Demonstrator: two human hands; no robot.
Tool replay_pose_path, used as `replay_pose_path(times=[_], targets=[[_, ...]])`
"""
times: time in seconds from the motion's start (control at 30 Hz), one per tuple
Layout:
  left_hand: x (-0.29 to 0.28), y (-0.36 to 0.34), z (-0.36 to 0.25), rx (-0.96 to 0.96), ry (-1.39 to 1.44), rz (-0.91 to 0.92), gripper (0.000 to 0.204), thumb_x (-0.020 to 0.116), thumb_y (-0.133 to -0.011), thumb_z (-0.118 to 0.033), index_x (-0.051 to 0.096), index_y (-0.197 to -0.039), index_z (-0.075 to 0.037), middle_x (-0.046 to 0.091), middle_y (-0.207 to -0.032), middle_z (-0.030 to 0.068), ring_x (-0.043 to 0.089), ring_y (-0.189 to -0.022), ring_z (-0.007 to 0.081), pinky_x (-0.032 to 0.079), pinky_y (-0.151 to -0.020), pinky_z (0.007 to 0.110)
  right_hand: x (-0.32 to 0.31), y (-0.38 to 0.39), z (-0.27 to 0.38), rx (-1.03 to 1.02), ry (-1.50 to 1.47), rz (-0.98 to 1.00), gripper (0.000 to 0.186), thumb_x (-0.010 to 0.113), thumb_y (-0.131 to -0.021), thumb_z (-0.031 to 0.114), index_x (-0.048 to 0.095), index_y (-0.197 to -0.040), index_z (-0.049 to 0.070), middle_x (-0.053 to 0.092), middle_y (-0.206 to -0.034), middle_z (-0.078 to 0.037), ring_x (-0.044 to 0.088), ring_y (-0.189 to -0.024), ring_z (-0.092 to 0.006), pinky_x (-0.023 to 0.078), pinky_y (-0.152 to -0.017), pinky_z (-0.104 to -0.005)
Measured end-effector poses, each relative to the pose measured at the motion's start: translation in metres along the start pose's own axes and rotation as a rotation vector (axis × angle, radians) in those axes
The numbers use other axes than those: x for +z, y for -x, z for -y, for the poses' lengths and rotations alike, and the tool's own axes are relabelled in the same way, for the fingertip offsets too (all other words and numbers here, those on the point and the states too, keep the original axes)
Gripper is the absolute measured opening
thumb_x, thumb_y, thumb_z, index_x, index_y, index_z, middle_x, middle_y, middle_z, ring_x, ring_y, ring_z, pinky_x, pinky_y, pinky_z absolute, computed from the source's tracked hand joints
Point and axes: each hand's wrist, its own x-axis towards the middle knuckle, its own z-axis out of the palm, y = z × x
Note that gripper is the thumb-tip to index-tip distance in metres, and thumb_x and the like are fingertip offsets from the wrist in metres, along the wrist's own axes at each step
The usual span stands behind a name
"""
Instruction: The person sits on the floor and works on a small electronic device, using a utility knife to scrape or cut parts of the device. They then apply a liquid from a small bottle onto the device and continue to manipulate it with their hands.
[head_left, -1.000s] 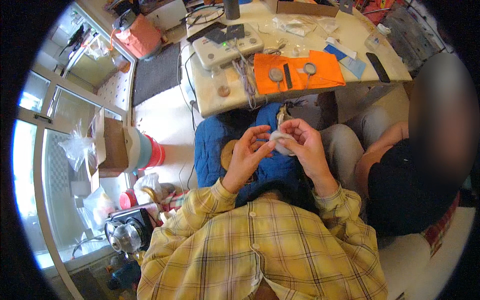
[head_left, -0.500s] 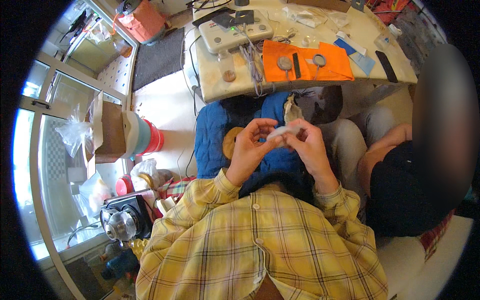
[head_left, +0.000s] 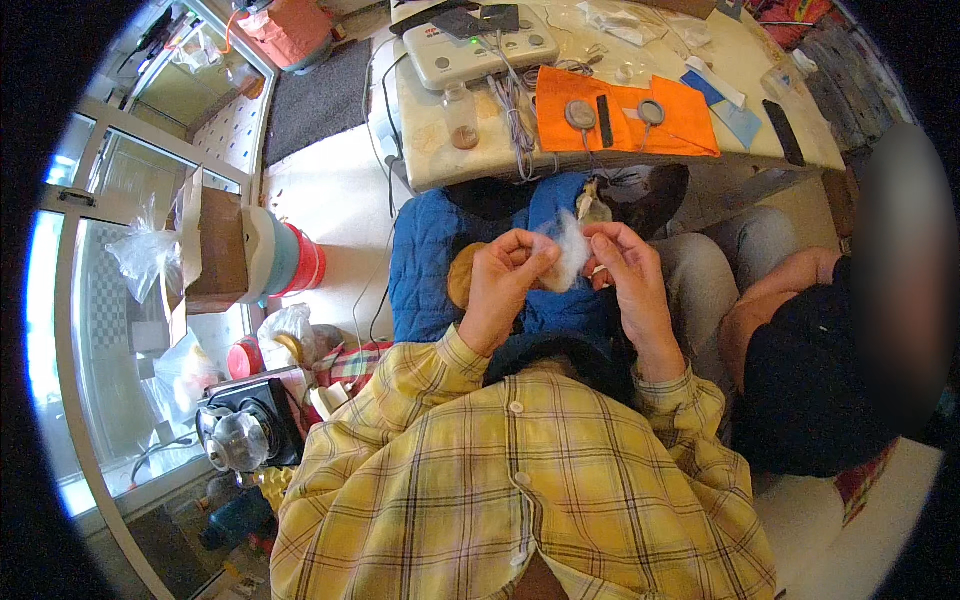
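A loose tuft of white cotton wool [head_left: 570, 252] is stretched between my two hands above my lap. My left hand [head_left: 503, 285] is closed, pinching the tuft's left side between thumb and fingers. On the other side, the bent fingers of my right hand [head_left: 634, 285] grip its right edge. Beneath them lies blue quilted cloth [head_left: 425, 270] over my lap, with a round tan patch [head_left: 461, 274] beside my left hand. Just beyond the cotton is a small cream-coloured object [head_left: 592, 205] whose kind I cannot make out.
Ahead stands a table [head_left: 440, 165] bearing a white control box [head_left: 480, 55] with cables, a glass jar [head_left: 460, 115] and an orange cloth [head_left: 625, 130] with two round grey pads. At right sits another person [head_left: 800, 370]. Buckets [head_left: 300, 258] and a cardboard box [head_left: 215, 250] stand left.
My hands have drawn slightly apart. The cotton wool, compact and flat before, now stands up fluffed and spread between them. The view has shifted a little.
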Motion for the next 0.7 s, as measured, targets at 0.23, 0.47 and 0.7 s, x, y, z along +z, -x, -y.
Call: replay_pose_path(times=[0.23, 0.47, 0.7], targets=[[0.004, 0.000, 0.000, -0.086, 0.170, 0.030, 0.022, 0.061, -0.100, -0.022, 0.066, -0.106, -0.002, 0.071, -0.097, 0.0068, 0.070, -0.084, 0.0132, 0.057, -0.074, 0.027, 0.001, -0.003, -0.011, -0.148, 0.100, 0.019, 0.018, 0.069, -0.088, 0.003, 0.070, -0.106, 0.001, 0.067, -0.093, -0.002, 0.061, -0.083, -0.0101, 0.050, -0.077, -0.0237], [0.001, 0.002, -0.003, -0.105, 0.279, 0.072, 0.026, 0.059, -0.101, -0.024, 0.066, -0.111, -0.002, 0.071, -0.101, 0.0068, 0.070, -0.090, 0.0135, 0.058, -0.079, 0.029, 0.001, -0.002, -0.005, -0.393, 0.369, 0.052, 0.017, 0.061, -0.084, -0.004, 0.072, -0.097, -0.002, 0.063, -0.094, -0.006, 0.062, -0.089, -0.0146, 0.050, -0.080, -0.0250], [0.005, -0.003, 0.006, 0.125, 0.031, -0.027, 0.020, 0.072, -0.090, -0.007, 0.066, -0.108, -0.001, 0.071, -0.097, 0.0061, 0.067, -0.088, 0.0098, 0.055, -0.076, 0.025, 0.004, 0.003, 0.000, -0.151, 0.009, -0.009, 0.019, 0.060, -0.091, 0.001, 0.069, -0.108, -0.001, 0.066, -0.096, -0.005, 0.062, -0.081, -0.0106, 0.050, -0.069, -0.0234]])
